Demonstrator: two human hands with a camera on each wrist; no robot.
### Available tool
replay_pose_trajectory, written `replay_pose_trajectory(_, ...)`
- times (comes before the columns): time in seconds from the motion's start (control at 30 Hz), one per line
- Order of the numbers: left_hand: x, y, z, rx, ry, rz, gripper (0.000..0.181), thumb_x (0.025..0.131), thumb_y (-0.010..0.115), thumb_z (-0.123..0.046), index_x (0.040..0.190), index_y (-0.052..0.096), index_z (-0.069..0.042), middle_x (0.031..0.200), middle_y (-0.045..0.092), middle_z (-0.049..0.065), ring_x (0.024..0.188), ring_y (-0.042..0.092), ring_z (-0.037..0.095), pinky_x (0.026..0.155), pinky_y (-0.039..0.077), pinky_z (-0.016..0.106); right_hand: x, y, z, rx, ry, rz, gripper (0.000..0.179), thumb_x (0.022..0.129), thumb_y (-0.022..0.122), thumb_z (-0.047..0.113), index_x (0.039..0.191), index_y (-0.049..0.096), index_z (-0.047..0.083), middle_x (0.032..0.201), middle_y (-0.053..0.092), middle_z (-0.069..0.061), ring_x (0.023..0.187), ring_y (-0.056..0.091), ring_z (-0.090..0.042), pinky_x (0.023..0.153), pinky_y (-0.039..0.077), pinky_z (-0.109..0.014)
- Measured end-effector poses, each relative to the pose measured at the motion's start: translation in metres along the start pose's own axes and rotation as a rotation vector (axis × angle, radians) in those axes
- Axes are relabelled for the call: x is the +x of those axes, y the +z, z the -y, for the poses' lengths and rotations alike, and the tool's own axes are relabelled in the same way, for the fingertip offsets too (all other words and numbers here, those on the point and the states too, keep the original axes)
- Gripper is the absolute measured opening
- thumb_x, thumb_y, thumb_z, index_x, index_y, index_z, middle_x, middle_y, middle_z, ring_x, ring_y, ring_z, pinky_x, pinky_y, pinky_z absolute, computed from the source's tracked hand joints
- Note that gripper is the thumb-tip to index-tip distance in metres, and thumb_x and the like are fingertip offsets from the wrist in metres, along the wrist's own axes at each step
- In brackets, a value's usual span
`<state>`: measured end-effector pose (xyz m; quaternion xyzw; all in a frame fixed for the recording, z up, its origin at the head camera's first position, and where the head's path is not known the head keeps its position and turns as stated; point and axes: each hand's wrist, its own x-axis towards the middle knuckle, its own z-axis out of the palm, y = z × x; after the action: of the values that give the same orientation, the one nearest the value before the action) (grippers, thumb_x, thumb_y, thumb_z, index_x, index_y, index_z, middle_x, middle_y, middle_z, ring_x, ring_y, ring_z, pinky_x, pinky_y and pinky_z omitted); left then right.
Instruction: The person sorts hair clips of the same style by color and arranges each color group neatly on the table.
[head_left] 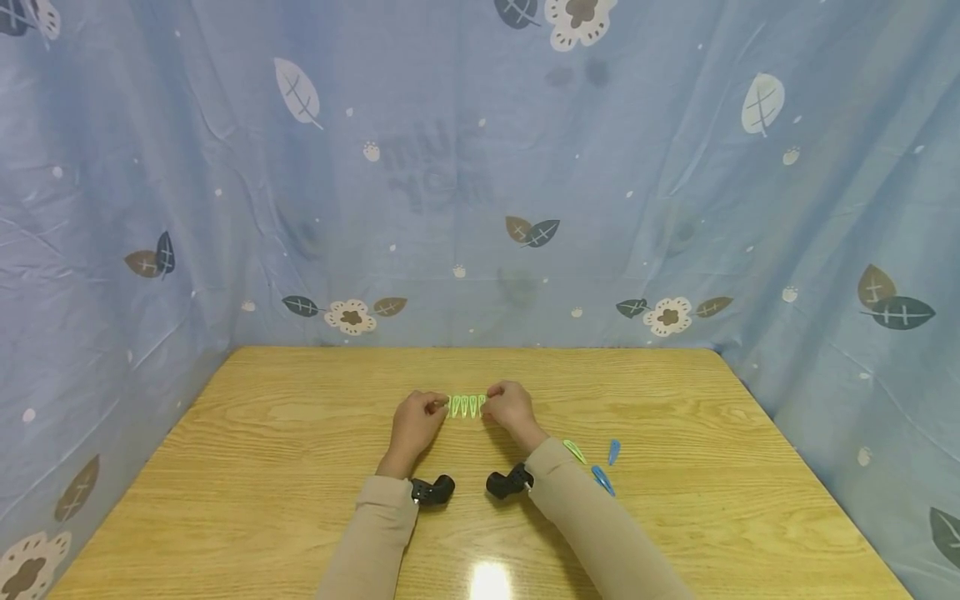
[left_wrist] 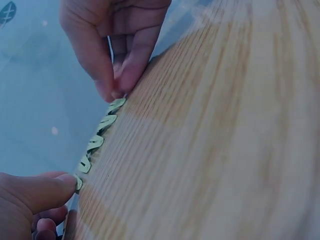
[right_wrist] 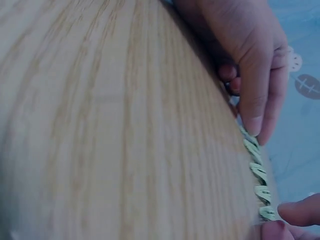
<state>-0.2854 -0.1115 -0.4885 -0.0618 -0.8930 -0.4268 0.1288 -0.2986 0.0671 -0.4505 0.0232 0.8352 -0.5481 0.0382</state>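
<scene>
A row of several light green snap hair clips [head_left: 464, 406] lies on the table, side by side with their narrow ends toward me. At the row's left end my left hand [head_left: 416, 423] pinches the outermost clip [left_wrist: 78, 182] between thumb and fingers, which partly cover it. My right hand [head_left: 512, 406] holds the clip at the opposite end, thumb and fingertip close together on it in the left wrist view. From the right wrist view, the green clips [right_wrist: 259, 172] run in a line between my left hand [right_wrist: 255, 65] above and my right hand [right_wrist: 300, 220] below.
Right of my right forearm lie a loose green hair clip [head_left: 574, 452] and two blue ones, a nearer clip [head_left: 603, 480] and a farther clip [head_left: 614, 452]. The wooden table [head_left: 285, 467] ends at a blue patterned curtain [head_left: 450, 208].
</scene>
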Motion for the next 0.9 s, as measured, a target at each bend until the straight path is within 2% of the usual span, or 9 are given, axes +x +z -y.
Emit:
replay_pose_trajectory(0.33,-0.001,0.001,-0.001,0.008,0.003,0.003,0.017,0.088,0.069,-0.01,0.103,0.074,-0.007,0.079,0.055,0.003,0.068,0.046,0.016,0.061,0.04,0.031,-0.007,-0.026,-0.008,0.039,-0.073,0.077,0.031,0.087,0.065,0.003,0.116,0.062,-0.007,0.1,0.062,-0.014,0.085,0.059,-0.023,0.072,0.051,-0.035)
replay_pose_trajectory(0.7,0.001,0.001,0.0,0.006,0.003,-0.005,0.017,0.087,0.069,-0.01,0.103,0.074,-0.006,0.078,0.055,0.002,0.069,0.046,0.016,0.061,0.039,0.031,-0.034,-0.078,-0.019,0.066,-0.153,0.158,0.04,0.09,0.065,0.009,0.126,0.056,-0.006,0.12,0.059,-0.022,0.105,0.058,-0.031,0.084,0.051,-0.04)
replay_pose_trajectory(0.9,0.0,0.001,-0.001,0.0,-0.002,-0.008,0.016,0.087,0.07,-0.008,0.102,0.074,-0.005,0.078,0.057,0.003,0.07,0.048,0.016,0.062,0.04,0.031,-0.048,-0.102,-0.035,0.07,-0.174,0.173,0.042,0.092,0.064,0.009,0.128,0.053,-0.008,0.123,0.057,-0.024,0.109,0.057,-0.033,0.087,0.049,-0.042)
